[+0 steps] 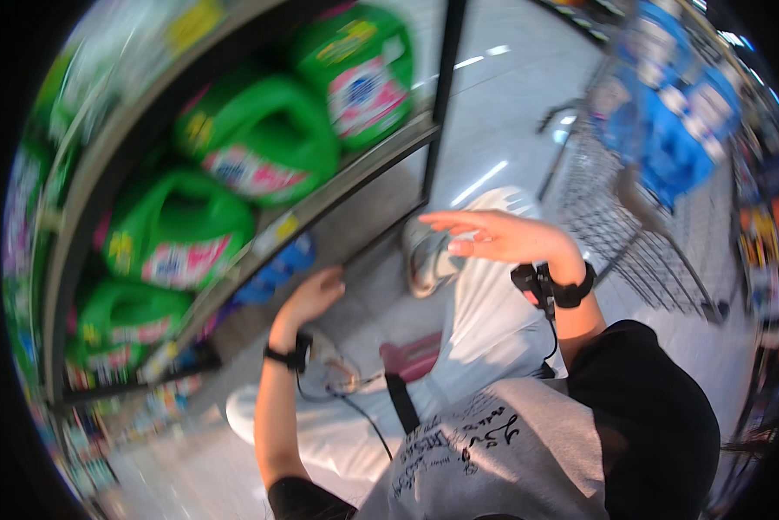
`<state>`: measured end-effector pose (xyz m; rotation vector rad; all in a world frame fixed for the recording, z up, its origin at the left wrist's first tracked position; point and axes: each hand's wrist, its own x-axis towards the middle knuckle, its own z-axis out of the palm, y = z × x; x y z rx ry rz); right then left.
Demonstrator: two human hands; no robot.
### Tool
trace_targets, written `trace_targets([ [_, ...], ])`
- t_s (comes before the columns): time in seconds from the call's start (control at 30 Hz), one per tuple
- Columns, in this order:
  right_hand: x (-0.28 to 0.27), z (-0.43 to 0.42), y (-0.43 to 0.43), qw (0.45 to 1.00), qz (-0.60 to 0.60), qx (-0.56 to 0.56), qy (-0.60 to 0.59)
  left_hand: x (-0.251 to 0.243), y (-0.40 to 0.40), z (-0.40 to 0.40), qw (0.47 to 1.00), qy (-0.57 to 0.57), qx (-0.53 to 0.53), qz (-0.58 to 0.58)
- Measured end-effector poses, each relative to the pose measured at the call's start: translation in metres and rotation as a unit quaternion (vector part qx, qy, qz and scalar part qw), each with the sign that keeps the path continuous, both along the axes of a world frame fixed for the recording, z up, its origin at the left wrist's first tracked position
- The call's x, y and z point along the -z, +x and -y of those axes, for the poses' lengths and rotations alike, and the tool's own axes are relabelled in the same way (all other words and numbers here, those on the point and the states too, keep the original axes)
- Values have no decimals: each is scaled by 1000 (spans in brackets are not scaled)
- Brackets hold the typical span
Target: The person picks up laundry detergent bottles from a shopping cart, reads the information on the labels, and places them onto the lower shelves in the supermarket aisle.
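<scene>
My left hand (314, 296) is in front of the lower shelf, its fingers loosely bent and blurred, with nothing seen in it. Nearest to it are blue bottles (275, 268) low under the shelf board. Over my knee hovers my right hand (496, 237), empty, fingers stretched toward the shelf and thumb apart. A row of green laundry detergent jugs (272, 140) with pink-and-white labels stands on the shelf (311, 208) above and left of my hands. Both wrists wear black straps with small devices and cables.
At right a wire shopping cart (662, 260) carries several blue jugs (675, 143). A dark shelf post (442, 97) rises at the shelf's end. Below me are a pink plastic object (412, 357) and my crouched legs in pale trousers (493, 312). More stocked shelves (770, 260) line the far right.
</scene>
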<state>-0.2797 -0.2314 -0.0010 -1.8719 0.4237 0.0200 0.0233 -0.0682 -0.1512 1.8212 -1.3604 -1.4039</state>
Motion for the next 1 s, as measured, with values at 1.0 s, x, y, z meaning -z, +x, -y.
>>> trace_targets([
  [1.0,-179,261,-306,708,106,691,-99,-248,-144,-8,970,-230,-24,73],
])
